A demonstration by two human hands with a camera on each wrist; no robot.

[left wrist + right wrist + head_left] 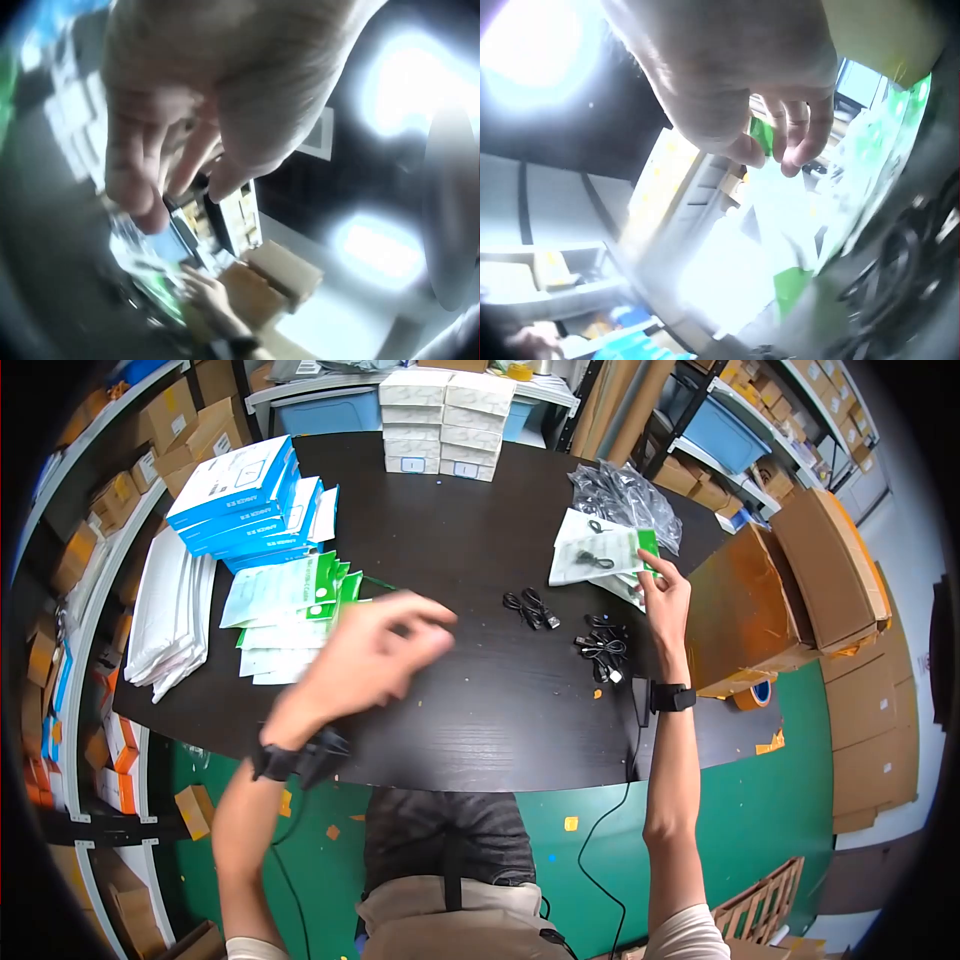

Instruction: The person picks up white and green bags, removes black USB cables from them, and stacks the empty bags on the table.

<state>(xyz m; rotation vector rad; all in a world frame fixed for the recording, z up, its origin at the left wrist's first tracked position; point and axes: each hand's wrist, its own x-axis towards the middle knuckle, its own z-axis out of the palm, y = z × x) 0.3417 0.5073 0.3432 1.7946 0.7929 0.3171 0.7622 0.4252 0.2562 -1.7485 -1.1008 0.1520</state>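
At the right of the table my right hand (668, 605) pinches the green top edge of a clear-and-white plastic bag (592, 554) with a dark cable inside. More such bags lie under it; in the right wrist view the bag (780, 199) hangs from thumb and fingers. My left hand (372, 652), blurred, is over the table with fingers loosely bent and nothing in them. Just beyond it is a pile of green-and-white bags (275, 598). Between the hands lie coiled black cables (531, 608), with another bunch of cables (603, 647) nearer the right forearm.
Blue-and-white boxes (235, 495) are stacked at the left, beside white padded envelopes (170, 605). White patterned boxes (442, 425) stand at the far edge. Crumpled clear plastic (630, 500) lies behind the held bag. A large cardboard box (745, 610) and an orange tape roll (755, 696) are at the right.
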